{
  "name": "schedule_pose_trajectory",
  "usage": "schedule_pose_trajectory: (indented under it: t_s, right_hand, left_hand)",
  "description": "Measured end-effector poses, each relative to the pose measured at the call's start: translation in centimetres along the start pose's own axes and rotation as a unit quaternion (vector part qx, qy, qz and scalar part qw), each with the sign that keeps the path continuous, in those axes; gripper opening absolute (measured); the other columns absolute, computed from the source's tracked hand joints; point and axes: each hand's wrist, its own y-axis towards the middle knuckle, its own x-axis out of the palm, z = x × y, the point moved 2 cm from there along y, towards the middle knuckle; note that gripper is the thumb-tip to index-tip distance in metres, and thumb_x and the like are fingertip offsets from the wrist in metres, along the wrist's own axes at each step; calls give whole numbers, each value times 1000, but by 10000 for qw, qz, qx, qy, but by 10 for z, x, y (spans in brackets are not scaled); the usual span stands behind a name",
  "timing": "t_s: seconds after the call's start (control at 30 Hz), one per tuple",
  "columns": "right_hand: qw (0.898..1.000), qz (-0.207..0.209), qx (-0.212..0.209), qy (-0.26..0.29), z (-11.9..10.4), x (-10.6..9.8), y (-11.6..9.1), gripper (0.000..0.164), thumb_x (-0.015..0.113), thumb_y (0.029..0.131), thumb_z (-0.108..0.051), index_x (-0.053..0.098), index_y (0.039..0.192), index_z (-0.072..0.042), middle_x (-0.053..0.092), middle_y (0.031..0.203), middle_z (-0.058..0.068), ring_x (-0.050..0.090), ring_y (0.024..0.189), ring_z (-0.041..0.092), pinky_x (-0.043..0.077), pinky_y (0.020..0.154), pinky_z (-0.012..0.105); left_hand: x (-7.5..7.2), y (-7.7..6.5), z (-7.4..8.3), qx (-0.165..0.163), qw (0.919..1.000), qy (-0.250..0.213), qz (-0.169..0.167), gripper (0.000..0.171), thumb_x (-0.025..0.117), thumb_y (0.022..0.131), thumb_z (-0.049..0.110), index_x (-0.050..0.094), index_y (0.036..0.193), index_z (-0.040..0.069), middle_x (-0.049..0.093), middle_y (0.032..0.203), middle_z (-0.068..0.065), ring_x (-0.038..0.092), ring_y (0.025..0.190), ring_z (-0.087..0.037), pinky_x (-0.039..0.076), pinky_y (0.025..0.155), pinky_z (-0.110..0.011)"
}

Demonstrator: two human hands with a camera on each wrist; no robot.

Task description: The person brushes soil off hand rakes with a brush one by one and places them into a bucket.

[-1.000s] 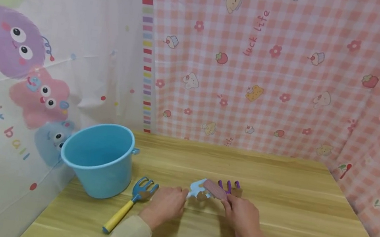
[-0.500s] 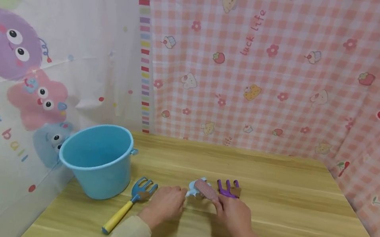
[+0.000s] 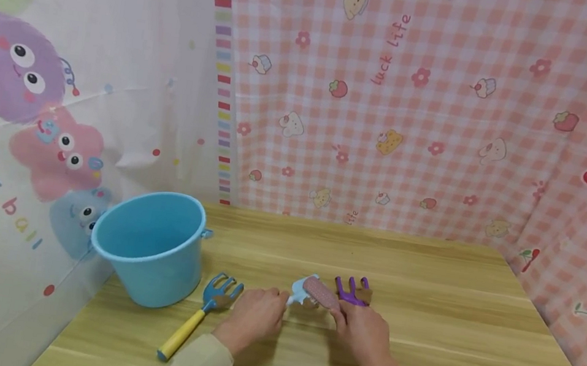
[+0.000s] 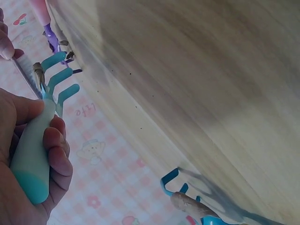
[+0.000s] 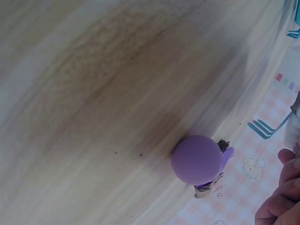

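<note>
My left hand (image 3: 257,314) grips a small light-blue hand rake (image 4: 33,150) by its pale handle, fingers wrapped round it. Brown dirt (image 4: 38,72) clings near the base of its tines. In my right hand (image 3: 364,338) is a pinkish brush (image 3: 320,292), its handle pinched between thumb and fingers. The brush head overlaps the rake head in the head view; its pale bristles face the rake in the left wrist view. A purple hand rake (image 3: 351,292) with brown dirt on it lies just beyond the right hand, partly hidden by it.
A blue-and-yellow hand rake (image 3: 200,316), dirt on its tines, lies left of the left hand. Behind it stands a light-blue bucket (image 3: 151,251). The wooden tabletop (image 3: 452,290) carries a few dark specks and meets patterned cloths (image 3: 419,113) at its back and sides.
The brush and right hand have shifted left over the rake head, then slightly back right. The left hand with the rake has stayed nearly still.
</note>
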Motion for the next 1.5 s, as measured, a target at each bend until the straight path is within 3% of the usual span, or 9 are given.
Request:
schedule_pose_trajectory:
  t_s: [0.4,0.8,1.33,1.5]
  right_hand:
    - [9998,-103,135,-106,2,1,0,15,70,92,-26,74,97,-13,70,81,9,67,71,36,50,57,49]
    - [9998,-38,157,-146,4,6,1,18,70,92,-27,74,98,-11,71,83,13,67,71,38,50,57,50]
    - [9995,75,182,-235,5,8,2,15,70,91,-25,69,86,-12,68,75,12,66,68,38,49,52,49]
    - [9993,73,318,-157,10,7,1,16,69,92,-26,72,92,-10,70,78,13,67,69,38,50,54,48]
  left_hand:
    - [4,0,0,-39,9999,-53,-92,14,68,90,23,59,85,14,51,68,2,45,53,-12,36,46,-28]
    - [2,-1,1,-1,10000,-23,-30,15,67,90,23,59,84,13,51,67,1,47,52,-13,36,45,-29]
    - [5,-1,0,47,10000,-46,57,16,68,91,23,59,83,13,51,66,2,45,51,-12,36,44,-29]
    - [4,-2,0,75,9999,-37,117,16,69,90,23,59,83,13,52,66,1,47,51,-14,36,44,-30]
